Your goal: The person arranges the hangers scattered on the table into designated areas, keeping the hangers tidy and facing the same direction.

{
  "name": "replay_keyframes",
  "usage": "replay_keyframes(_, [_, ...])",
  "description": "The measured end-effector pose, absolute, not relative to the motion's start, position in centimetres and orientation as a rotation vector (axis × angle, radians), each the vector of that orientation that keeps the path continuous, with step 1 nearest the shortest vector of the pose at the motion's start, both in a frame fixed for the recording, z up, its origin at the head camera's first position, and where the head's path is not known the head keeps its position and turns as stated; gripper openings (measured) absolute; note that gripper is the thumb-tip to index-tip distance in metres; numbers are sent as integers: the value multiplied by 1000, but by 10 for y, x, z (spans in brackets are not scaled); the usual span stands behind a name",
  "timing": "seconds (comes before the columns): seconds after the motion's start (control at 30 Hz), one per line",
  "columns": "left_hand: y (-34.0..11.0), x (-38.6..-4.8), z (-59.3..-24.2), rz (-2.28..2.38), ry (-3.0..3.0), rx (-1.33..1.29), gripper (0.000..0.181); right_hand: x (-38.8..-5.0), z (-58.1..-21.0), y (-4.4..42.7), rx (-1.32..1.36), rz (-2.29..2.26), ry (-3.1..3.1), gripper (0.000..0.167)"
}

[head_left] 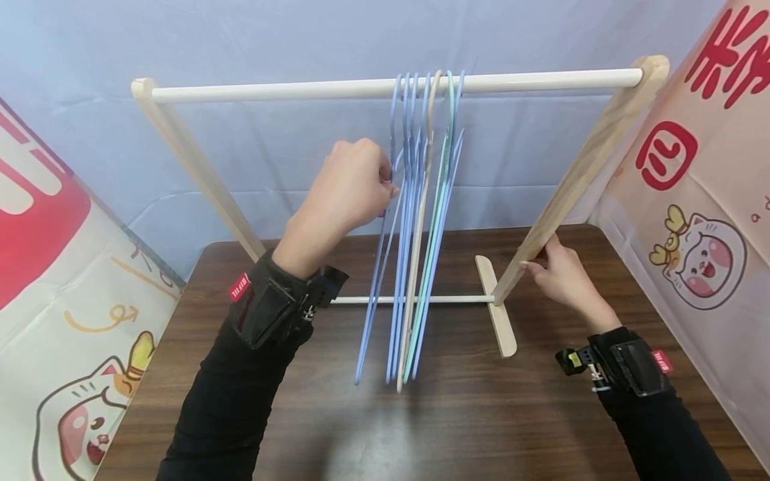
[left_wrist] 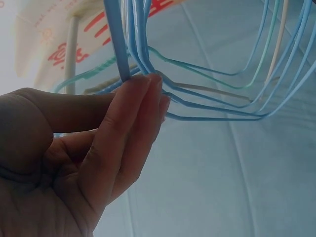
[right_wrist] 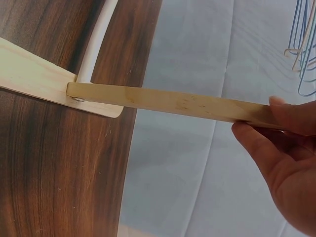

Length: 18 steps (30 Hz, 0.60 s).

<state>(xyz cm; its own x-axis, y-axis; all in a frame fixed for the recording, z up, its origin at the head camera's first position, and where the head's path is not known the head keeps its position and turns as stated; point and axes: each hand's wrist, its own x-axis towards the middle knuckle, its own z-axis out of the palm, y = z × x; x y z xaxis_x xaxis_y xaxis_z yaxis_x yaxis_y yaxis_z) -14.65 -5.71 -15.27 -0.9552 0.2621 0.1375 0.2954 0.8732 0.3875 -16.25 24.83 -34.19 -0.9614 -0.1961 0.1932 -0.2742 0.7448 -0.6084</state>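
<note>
Several clothes hangers hang bunched near the middle of a white rail (head_left: 271,91) on a small wooden clothes rack. Most are blue, with one beige hanger (head_left: 419,234) and a green hanger (head_left: 451,113) among them. My left hand (head_left: 355,184) pinches the leftmost blue hanger (head_left: 364,341) below its hook; the left wrist view shows thumb and fingertips meeting on its blue wire (left_wrist: 116,44). Low on the right side, my right hand (head_left: 559,274) holds the rack's wooden upright (head_left: 592,157) between thumb and fingers. Some fingers of that hand are hidden behind the wood.
The rack stands on a dark wooden table (head_left: 469,414). A wooden foot (head_left: 504,334) and a thin white lower bar (head_left: 463,300) join the right upright. Pale blue cloth (head_left: 289,40) hangs behind, with printed sheets (head_left: 710,267) on both sides.
</note>
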Motion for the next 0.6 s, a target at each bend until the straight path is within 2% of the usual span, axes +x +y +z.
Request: replay_keyframes(0.6, [-54, -148, -156, -688, -2968, -463, 22, -161, -342, 248, 410, 1015, -2791, 39])
